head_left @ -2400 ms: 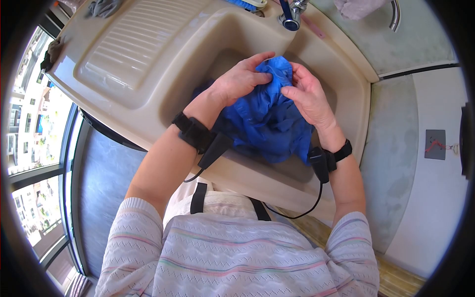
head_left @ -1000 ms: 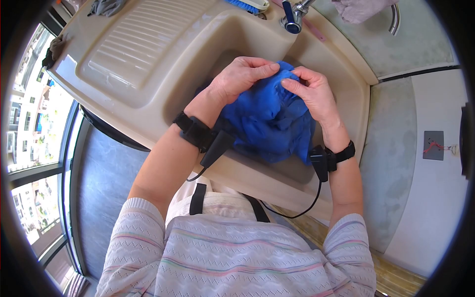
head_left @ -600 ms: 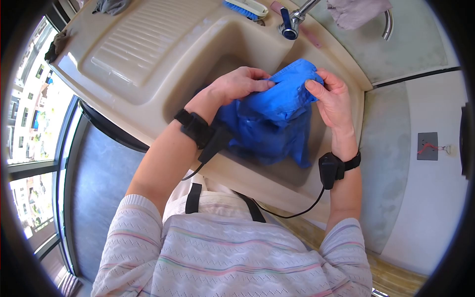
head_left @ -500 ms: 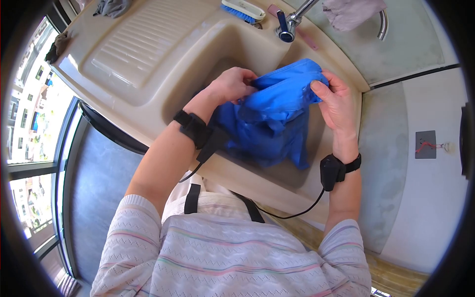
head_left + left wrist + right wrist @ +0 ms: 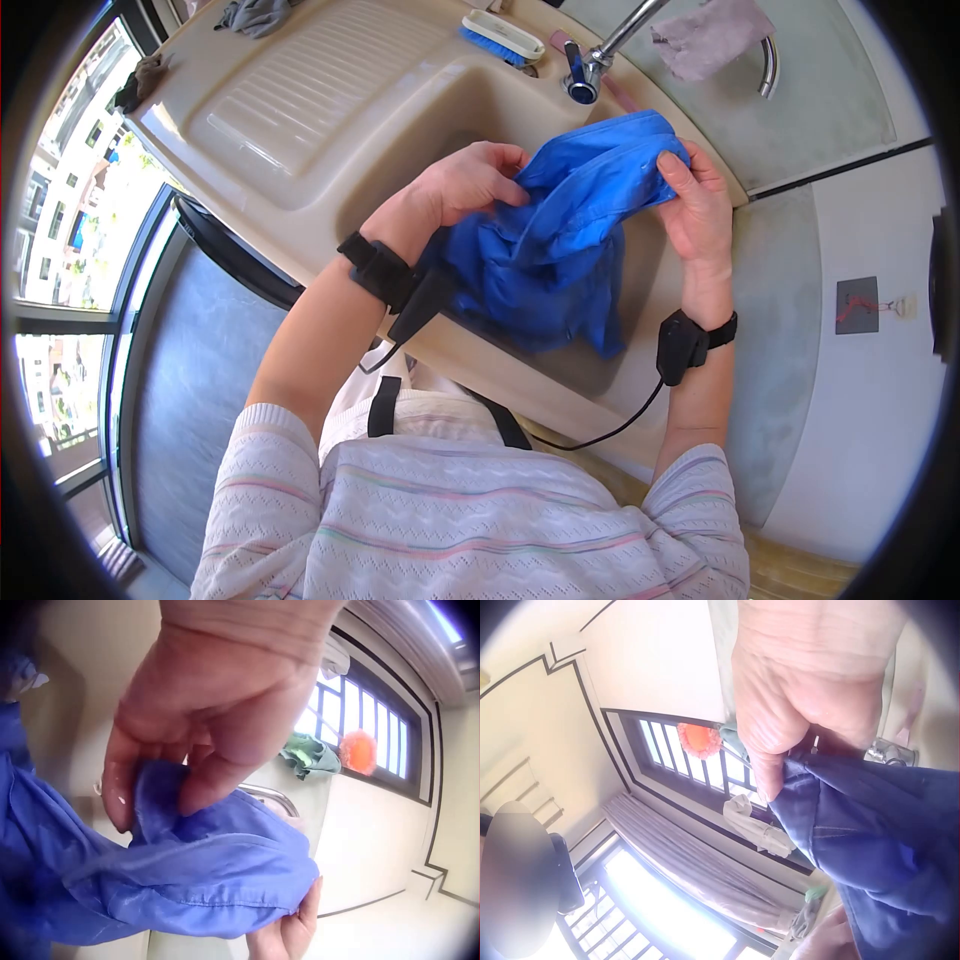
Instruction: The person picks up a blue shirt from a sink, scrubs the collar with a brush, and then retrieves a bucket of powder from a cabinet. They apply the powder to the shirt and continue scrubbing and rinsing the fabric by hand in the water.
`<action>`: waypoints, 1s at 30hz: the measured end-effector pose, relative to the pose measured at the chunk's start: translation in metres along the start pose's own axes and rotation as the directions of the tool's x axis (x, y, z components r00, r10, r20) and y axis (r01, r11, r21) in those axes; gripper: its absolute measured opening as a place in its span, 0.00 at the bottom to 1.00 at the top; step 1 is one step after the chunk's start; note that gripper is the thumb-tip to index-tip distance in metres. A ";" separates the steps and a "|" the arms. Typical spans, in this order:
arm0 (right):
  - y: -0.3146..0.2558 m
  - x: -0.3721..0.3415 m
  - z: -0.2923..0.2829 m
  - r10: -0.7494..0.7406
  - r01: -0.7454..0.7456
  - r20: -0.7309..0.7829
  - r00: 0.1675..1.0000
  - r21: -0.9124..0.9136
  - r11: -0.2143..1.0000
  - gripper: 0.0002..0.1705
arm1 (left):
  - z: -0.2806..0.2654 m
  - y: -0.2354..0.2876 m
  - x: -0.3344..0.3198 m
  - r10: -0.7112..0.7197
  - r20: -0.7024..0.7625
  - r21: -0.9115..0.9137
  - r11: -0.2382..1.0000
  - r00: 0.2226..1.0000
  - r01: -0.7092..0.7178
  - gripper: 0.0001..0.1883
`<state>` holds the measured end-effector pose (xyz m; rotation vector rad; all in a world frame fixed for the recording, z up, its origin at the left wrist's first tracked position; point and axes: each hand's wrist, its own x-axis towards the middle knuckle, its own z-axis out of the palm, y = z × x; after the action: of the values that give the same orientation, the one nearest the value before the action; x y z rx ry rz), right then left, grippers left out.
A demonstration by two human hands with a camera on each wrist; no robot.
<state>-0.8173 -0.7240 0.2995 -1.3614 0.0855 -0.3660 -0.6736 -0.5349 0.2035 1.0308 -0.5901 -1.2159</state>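
Observation:
A wet blue garment point(image 5: 560, 230) with a stitched hem hangs between my hands, its lower folds down in the sink basin point(image 5: 640, 350). My right hand point(image 5: 695, 215) pinches its upper right corner between thumb and fingers. On the other side my left hand point(image 5: 460, 185) holds an edge, and the left wrist view shows the thumb point(image 5: 206, 784) over a fold of the blue fabric point(image 5: 225, 877) with the fingers behind. In the right wrist view the seam of the blue garment point(image 5: 870, 825) runs down from my right fingertips.
A blue-bristled brush point(image 5: 500, 38) lies on the sink's back rim, left of the chrome faucet point(image 5: 590, 75). A ribbed drainboard point(image 5: 310, 90) extends to the left, with a grey cloth point(image 5: 255, 15) at its far edge. A pinkish cloth point(image 5: 712, 38) hangs at the back wall.
My right hand has moved right and slightly down, drawing the garment's top edge out wide. My left hand has shifted along the edge to the left. The gathered fabric is now more spread and raised.

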 end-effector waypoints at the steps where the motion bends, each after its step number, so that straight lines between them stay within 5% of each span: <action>1: -0.001 0.003 0.002 0.000 0.000 0.009 1.000 0.005 1.000 0.11 | -0.001 0.000 -0.003 0.003 -0.009 0.002 1.000 1.000 -0.003 0.16; 4: -0.006 0.011 0.013 -0.024 0.024 -0.011 1.000 0.011 1.000 0.11 | -0.005 0.005 -0.017 0.083 0.050 0.015 0.996 0.995 -0.084 0.20; 7: -0.011 0.024 0.028 -0.030 0.030 0.010 0.999 -0.006 1.000 0.10 | 0.002 0.020 -0.042 0.024 -0.041 -0.022 0.999 0.999 -0.025 0.23; 9: -0.013 0.037 0.043 -0.005 0.006 0.064 0.998 -0.014 1.000 0.09 | -0.002 0.014 -0.048 0.242 -0.042 0.125 0.964 0.969 -0.236 0.23; 11: -0.017 0.050 0.070 -0.015 0.018 0.068 0.998 -0.039 0.999 0.09 | -0.012 0.017 -0.053 0.271 -0.091 0.202 0.947 0.958 -0.249 0.19; 13: -0.015 0.067 0.090 -0.023 0.028 0.079 0.997 -0.065 0.997 0.09 | -0.027 0.028 -0.063 0.133 -0.134 0.193 0.976 0.982 -0.105 0.16; 21: 0.084 0.193 0.143 0.226 -0.198 0.156 0.962 -0.180 0.964 0.10 | -0.120 0.080 -0.133 0.087 -0.415 0.215 0.976 0.906 0.005 0.18; 24: 0.146 0.221 0.167 0.395 -0.314 0.167 0.904 -0.367 0.875 0.18 | -0.155 0.070 -0.140 0.193 -0.626 0.508 0.836 0.756 0.207 0.25; 25: 0.160 0.226 0.173 0.450 -0.337 0.138 0.882 -0.482 0.809 0.23 | -0.162 0.065 -0.140 0.185 -0.625 0.505 0.837 0.758 0.212 0.25; 27: 0.175 0.227 0.181 0.437 -0.312 0.056 0.898 -0.619 0.721 0.29 | -0.169 0.057 -0.139 0.424 -0.519 0.810 0.520 0.742 0.270 0.25; 30: 0.173 0.228 0.178 0.381 -0.194 0.083 0.921 -0.751 0.631 0.35 | -0.175 0.055 -0.144 0.369 -0.466 0.817 0.527 0.804 0.232 0.23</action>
<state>-0.5195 -0.5984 0.2048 -2.1547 0.2779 0.1491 -0.5431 -0.3419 0.1942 2.1229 -0.7205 -0.3603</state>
